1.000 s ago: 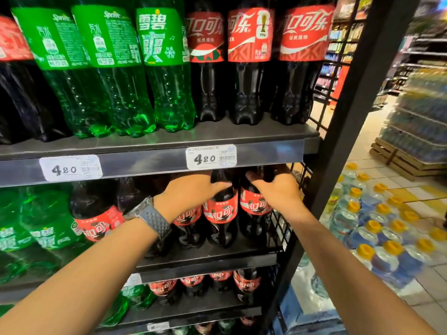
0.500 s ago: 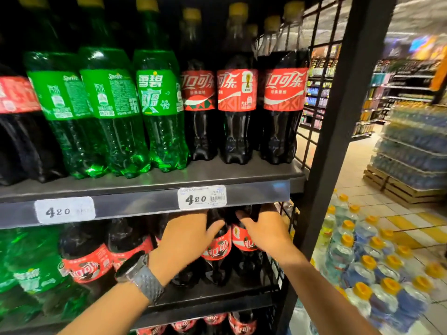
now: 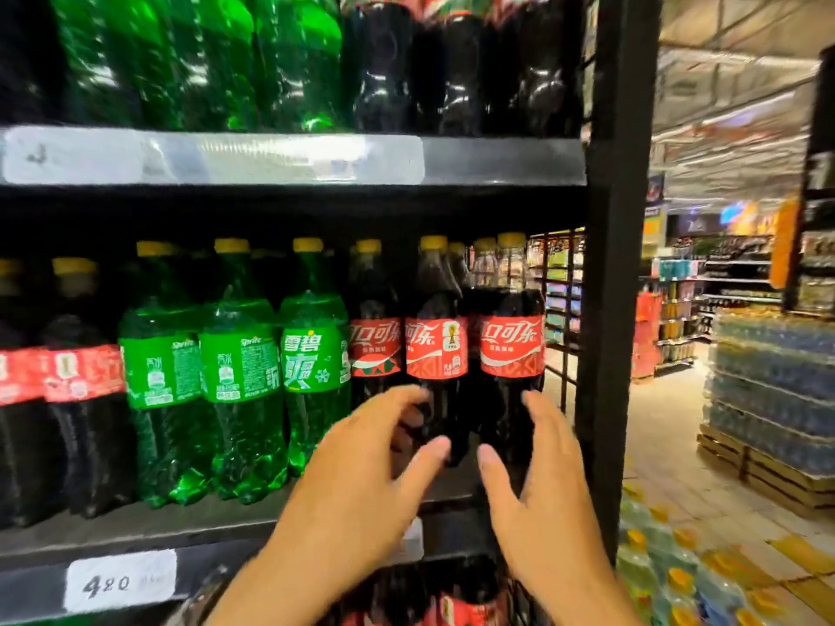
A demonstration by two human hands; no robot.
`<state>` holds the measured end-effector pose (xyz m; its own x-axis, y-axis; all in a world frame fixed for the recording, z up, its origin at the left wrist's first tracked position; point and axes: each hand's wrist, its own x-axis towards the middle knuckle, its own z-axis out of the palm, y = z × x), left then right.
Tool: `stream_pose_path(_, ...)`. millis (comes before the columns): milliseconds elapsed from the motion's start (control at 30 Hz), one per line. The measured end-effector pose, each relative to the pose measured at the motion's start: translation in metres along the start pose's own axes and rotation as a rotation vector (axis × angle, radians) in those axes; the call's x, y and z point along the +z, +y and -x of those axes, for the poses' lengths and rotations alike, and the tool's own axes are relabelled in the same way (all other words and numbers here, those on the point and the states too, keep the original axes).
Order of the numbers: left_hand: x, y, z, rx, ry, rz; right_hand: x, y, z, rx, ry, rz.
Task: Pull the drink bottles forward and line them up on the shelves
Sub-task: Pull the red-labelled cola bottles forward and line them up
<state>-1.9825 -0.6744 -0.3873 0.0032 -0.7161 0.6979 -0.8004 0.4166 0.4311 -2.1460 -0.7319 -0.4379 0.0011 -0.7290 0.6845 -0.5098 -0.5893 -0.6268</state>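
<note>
Reaching toward the middle shelf [image 3: 135,530] in the head view, the left hand [image 3: 361,481] and right hand [image 3: 542,499] hang with fingers spread and only loosely bent, gripping nothing. They hover just in front of 2 cola bottles: the centre cola bottle [image 3: 436,345] and the end cola bottle [image 3: 510,345], which stands beside the black upright post [image 3: 610,264]. Whether any fingertip touches the plastic I cannot tell, since the picture is blurred.

Risk, as I judge it: these bottles are tall and narrow, so a pull applied low could tip one forward off the shelf edge, or knock it into the green Sprite bottles [image 3: 239,368] standing to the left.

Each bottle stands upright, long axis vertical, yellow cap up, label facing outward.
</note>
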Motion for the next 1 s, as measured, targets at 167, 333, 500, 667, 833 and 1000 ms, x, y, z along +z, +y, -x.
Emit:
stream_pose_path(167,0.045,-0.011,-0.027,-0.164,0.093,0.048,0.019,0.001,-0.014,0.117,0.053,-0.017)
stream_pose_path(333,0.078,-0.024,-0.036,-0.306,0.098,0.114,0.026,0.008,-0.020,0.136,0.092,-0.022)
stream_pose_path(500,0.092,-0.026,-0.040,-0.349,0.177,0.026,0.025,0.013,-0.032,0.156,0.147,-0.070)
stream_pose_path(667,0.102,-0.021,-0.040,-0.363,0.206,0.074,0.036,0.012,-0.040,0.190,0.195,0.105)
stream_pose_path(833,0.102,-0.023,-0.041,-0.346,0.208,-0.018,0.038,0.018,-0.047,0.192,0.185,0.206)
stream_pose_path(1000,0.101,-0.020,-0.036,-0.310,0.215,-0.081,0.035,0.020,-0.045,0.185,0.142,0.094)
